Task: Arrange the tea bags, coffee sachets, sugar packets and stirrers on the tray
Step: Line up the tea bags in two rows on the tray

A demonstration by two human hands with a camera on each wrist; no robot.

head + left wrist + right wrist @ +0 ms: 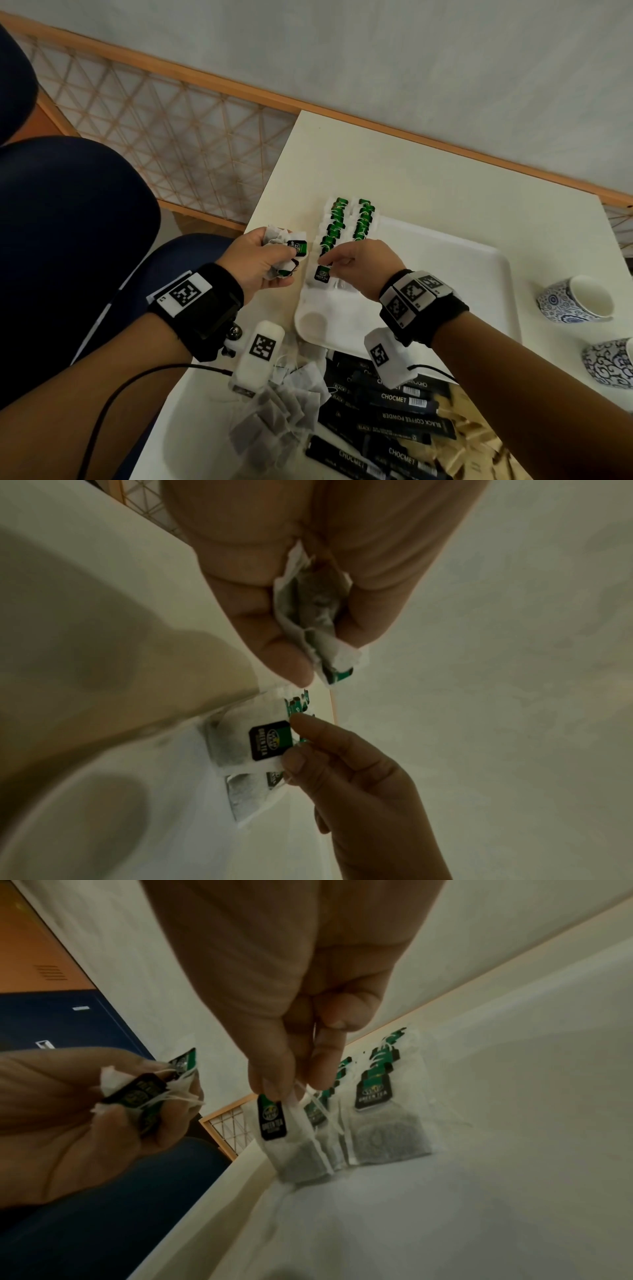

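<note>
A white tray [445, 267] lies on the table, with two rows of green-tagged tea bags [346, 226] overlapping along its left end. My right hand [329, 263] pinches the top of one tea bag [322, 275] at the near end of the left row; the bag [298, 1158] touches the tray floor beside its neighbours. My left hand [291, 260] hovers just left of the tray and grips a crumpled bunch of tea bags [284, 246], seen up close as the bunch [315, 620] between thumb and fingers. Black coffee sachets [394, 411] and brown sugar packets [472, 442] lie loose in front of the tray.
A heap of loose tea bags [284, 407] lies at the table's near left. Two blue-patterned cups [575, 301] stand right of the tray. A blue chair [68, 240] and a lattice panel [154, 130] lie to the left of the table edge.
</note>
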